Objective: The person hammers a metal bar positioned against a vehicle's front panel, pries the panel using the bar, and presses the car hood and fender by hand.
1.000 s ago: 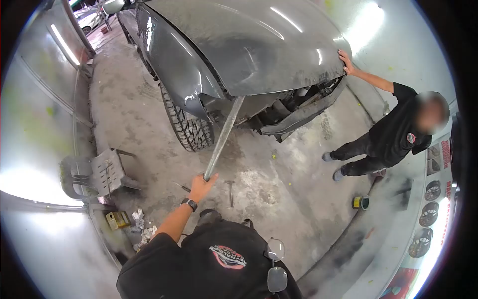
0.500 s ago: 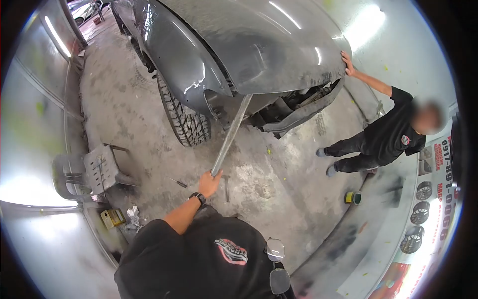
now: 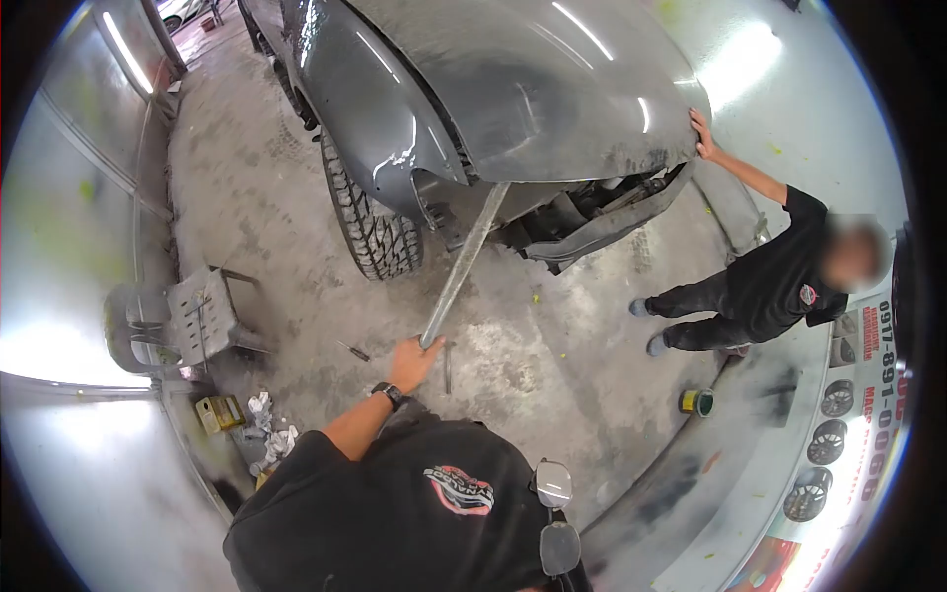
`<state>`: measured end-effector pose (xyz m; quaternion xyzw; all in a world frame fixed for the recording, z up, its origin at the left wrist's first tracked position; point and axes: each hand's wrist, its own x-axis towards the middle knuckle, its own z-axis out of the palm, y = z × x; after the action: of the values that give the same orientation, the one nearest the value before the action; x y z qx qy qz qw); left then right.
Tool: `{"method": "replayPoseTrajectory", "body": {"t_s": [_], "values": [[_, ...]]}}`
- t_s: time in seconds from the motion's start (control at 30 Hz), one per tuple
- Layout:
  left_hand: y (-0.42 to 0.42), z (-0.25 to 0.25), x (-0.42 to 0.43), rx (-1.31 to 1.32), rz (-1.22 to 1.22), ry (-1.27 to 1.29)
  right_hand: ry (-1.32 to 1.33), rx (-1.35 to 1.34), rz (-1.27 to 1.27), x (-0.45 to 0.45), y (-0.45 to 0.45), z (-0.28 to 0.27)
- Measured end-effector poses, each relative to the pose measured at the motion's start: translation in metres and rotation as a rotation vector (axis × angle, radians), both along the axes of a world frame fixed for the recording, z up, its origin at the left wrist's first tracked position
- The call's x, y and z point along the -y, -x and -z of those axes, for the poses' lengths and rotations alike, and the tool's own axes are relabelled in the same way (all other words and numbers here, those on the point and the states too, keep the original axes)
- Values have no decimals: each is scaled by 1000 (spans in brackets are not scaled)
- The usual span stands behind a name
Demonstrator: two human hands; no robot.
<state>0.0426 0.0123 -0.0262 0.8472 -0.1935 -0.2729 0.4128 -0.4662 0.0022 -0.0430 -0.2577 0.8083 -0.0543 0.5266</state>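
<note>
My left hand [image 3: 413, 364], with a black watch on the wrist, is closed round the near end of a long metal bar [image 3: 466, 264]. The bar slants up and away, its far end at the front edge of the dark grey car hood [image 3: 552, 94], where the tip is hidden. Left of it are the fender [image 3: 370, 128] and a front tyre [image 3: 360, 217]. Below the hood the car's front is exposed, with a loose-looking lower panel [image 3: 602, 232]. My right hand is out of view.
A co-worker [image 3: 760, 266] stands at right, one hand [image 3: 703, 135] on the hood's corner. On the floor lie a screwdriver-like tool [image 3: 352, 351], a long thin tool [image 3: 449, 368] and an open can [image 3: 696, 402]. A worn chair [image 3: 207, 316] and a yellow tin [image 3: 219, 413] stand at left.
The view has shifted slightly, so the car and co-worker appear a little further right. My left hand keeps its grip on the bar, which stays against the hood's edge.
</note>
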Motion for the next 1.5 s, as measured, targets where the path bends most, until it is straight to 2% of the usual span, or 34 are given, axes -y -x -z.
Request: {"method": "replayPoseTrajectory", "body": {"t_s": [0.13, 0.33, 0.53, 0.63, 0.83, 1.03, 1.2, 1.27, 1.33, 1.5], "values": [[-4, -51, -15, -60, 36, -29, -21, 10, -13, -5, -14, 5], [-41, -52, -63, -19, 50, -134, -38, 32, -32, -20, -43, 10], [-70, -81, -99, -25, 142, -172, -39, 55, -32, -42, -74, 12], [-81, -116, -105, -18, 182, -167, -33, 68, -41, -50, -89, 9], [-88, -145, -126, 213, 245, -105, -51, 118, -14, -68, -76, 33], [-114, -143, -132, 293, 348, -166, -99, 149, 23, -80, -50, 67], [-104, -122, -152, 303, 302, -197, -146, 135, 75, -100, -34, 100], [-92, -118, -146, 252, 280, -172, -161, 130, 87, -109, -41, 107], [-80, -91, -143, 225, 265, -133, -178, 127, 100, -121, -51, 121], [-85, -71, -150, 117, 341, -197, -240, 81, 28, -120, -98, 186]]}}
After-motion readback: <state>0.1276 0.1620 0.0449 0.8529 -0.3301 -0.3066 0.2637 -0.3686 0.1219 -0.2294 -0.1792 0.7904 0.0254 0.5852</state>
